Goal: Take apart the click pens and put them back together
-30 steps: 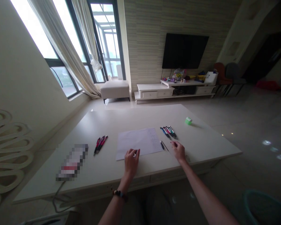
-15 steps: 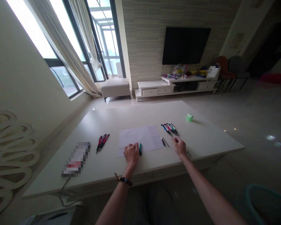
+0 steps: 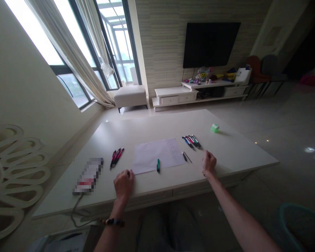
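My left hand (image 3: 124,183) rests as a fist on the table by the near left corner of a white paper sheet (image 3: 149,155). Across from it, my right hand (image 3: 209,162) is also curled into a fist, right of the sheet. A small gold-brown bit shows at its wrist; I cannot make out what it is. Between the hands, a green and black pen (image 3: 158,165) lies on the sheet's near edge. Closer to my right hand lie a dark pen part (image 3: 184,156) and a thin refill (image 3: 188,157). Beyond them is a row of several pens (image 3: 192,142).
Several red and black pens (image 3: 117,158) lie left of the sheet. A blurred-out phone-like device (image 3: 88,176) with a cable sits at the table's left. A small green and white box (image 3: 215,128) stands at the far right of the white table (image 3: 236,154).
My left hand has left the green pen and moved left off the sheet. My right hand has shifted right, away from the pen row. The green pen stays on the sheet.
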A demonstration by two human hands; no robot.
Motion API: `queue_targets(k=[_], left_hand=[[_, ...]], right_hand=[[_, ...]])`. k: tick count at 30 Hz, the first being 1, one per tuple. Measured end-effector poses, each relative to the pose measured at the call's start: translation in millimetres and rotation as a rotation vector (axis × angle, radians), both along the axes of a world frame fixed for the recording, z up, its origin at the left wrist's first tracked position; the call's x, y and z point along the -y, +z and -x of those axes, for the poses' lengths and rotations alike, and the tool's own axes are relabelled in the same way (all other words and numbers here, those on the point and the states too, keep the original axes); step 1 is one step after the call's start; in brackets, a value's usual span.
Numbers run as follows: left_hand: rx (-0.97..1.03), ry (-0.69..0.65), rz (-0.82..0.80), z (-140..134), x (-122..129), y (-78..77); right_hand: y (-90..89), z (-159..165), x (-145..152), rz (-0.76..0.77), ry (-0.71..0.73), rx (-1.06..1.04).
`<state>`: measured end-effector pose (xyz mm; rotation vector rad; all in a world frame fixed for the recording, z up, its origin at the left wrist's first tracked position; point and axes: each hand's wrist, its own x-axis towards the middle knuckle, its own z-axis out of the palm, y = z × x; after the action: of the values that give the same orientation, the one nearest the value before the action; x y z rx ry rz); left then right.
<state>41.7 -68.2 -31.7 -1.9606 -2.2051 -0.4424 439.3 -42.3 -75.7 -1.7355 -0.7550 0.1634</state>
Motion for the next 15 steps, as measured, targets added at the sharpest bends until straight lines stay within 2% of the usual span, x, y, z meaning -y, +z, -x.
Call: queue_targets(k=[3,8,13,15], left_hand=[[-0.014,-0.006,0.019,-1,1,-0.5],[0.046,-0.048,0.021,-20,4,10.3],[0.123,-0.229,0.004,-81,5,15.4],[0.122,-0.233,0.032,-106,2,12.5]], right_hand=[[2.0,2,-1,0.009,0.03,0.019],[8.7,6,1,0.029,0.085,0.058],[11.5,10,2,0.061,0.143,0.088],[11.7,11,2,0.064,0.155,0.094]])
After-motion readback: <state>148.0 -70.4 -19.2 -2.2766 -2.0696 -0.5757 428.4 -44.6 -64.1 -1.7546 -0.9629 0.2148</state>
